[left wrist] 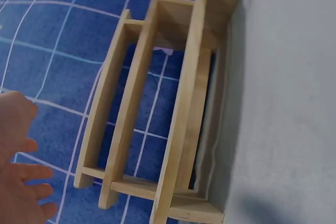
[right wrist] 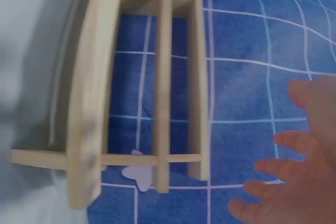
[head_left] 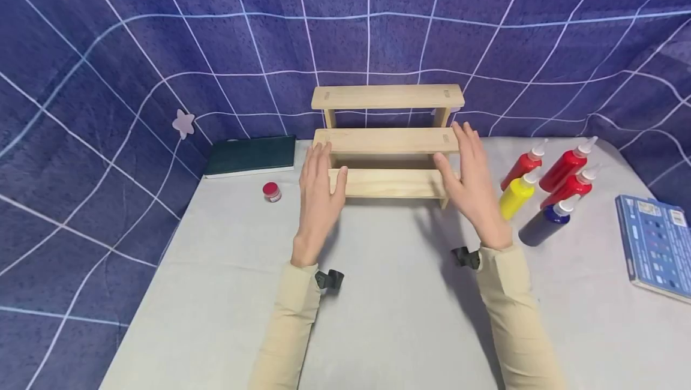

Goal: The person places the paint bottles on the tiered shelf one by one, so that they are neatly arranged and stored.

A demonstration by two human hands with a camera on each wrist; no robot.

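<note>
A three-tier stepped wooden rack (head_left: pixel 385 141) of pale planks stands at the back of the white table. My left hand (head_left: pixel 318 198) is raised by its left end, fingers extended and thumb spread. At the right end my right hand (head_left: pixel 471 183) is held the same way, palm turned inward. Both wrist views show a gap between the hand and the wood; in the left one, the rack's planks (left wrist: pixel 126 108) run between my left hand (left wrist: pixel 21 166) and the table surface. Neither hand holds anything.
A dark green book (head_left: pixel 251 156) lies back left, with a small red-lidded jar (head_left: pixel 272 192) near it. On the right stand several squeeze bottles: red (head_left: pixel 564 171), yellow (head_left: pixel 515 197) and dark blue (head_left: pixel 544 224). A blue book (head_left: pixel 655 243) lies beyond them. A blue gridded curtain (head_left: pixel 345 42) hangs behind.
</note>
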